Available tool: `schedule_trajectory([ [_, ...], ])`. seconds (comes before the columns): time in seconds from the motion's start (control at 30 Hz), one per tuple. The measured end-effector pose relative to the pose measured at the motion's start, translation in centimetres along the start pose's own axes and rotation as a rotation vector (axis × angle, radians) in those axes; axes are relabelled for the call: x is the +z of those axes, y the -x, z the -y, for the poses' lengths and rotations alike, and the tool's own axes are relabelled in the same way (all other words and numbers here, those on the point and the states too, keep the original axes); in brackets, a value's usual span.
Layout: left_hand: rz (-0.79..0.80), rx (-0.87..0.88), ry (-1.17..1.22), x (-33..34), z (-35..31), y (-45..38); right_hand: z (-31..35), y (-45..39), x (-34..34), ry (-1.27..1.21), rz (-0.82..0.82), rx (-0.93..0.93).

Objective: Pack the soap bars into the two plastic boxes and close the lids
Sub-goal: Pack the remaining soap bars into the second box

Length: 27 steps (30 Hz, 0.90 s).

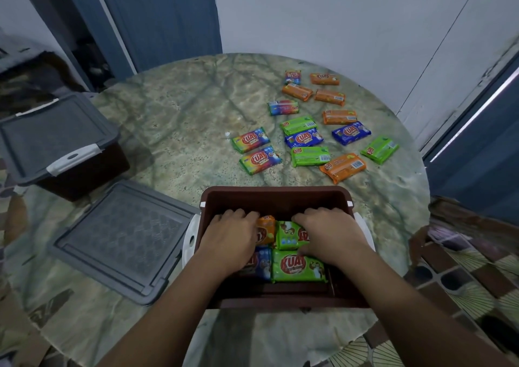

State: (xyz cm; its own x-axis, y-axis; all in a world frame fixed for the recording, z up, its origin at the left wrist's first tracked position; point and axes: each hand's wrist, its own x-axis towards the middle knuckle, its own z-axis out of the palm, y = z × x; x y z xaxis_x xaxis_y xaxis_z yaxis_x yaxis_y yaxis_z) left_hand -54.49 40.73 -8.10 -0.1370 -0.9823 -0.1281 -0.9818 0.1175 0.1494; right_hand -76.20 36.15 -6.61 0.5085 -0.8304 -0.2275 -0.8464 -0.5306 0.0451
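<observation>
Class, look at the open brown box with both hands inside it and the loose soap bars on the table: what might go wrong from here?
1. The open box sits near the table's front edge; pressing could tip it.
2. The detached lid lies beside it, easy to knock off.
3. Many loose soap bars remain, so the box may overfill and not close.

A round table (179,130) is covered in a mottled green and beige marble pattern. Soap bars wrapped in orange (343,167), green (309,156), blue (351,133) and rainbow stripes (250,139) are seen at the far right. Dark brown is shown by the near box (275,196), grey with a moulded grid by the loose lid (123,240) at the left.
</observation>
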Motion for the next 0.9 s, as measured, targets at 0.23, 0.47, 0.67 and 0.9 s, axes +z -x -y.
schedule_trajectory([
  [0.23, -0.075, -0.003, 0.026, 0.48, 0.24, -0.15, 0.09, -0.06, -0.1, 0.007, 0.001, 0.002],
  [0.47, 0.007, 0.057, -0.061, 0.52, 0.31, -0.13, 0.13, 0.02, -0.16, 0.01, 0.007, 0.0],
  [0.67, -0.013, 0.055, -0.04, 0.72, 0.08, -0.2, 0.16, 0.02, -0.17, 0.002, 0.008, 0.003],
  [0.9, 0.015, 0.064, -0.048, 0.77, 0.04, -0.69, 0.28, 0.14, -0.17, 0.005, 0.009, 0.005],
])
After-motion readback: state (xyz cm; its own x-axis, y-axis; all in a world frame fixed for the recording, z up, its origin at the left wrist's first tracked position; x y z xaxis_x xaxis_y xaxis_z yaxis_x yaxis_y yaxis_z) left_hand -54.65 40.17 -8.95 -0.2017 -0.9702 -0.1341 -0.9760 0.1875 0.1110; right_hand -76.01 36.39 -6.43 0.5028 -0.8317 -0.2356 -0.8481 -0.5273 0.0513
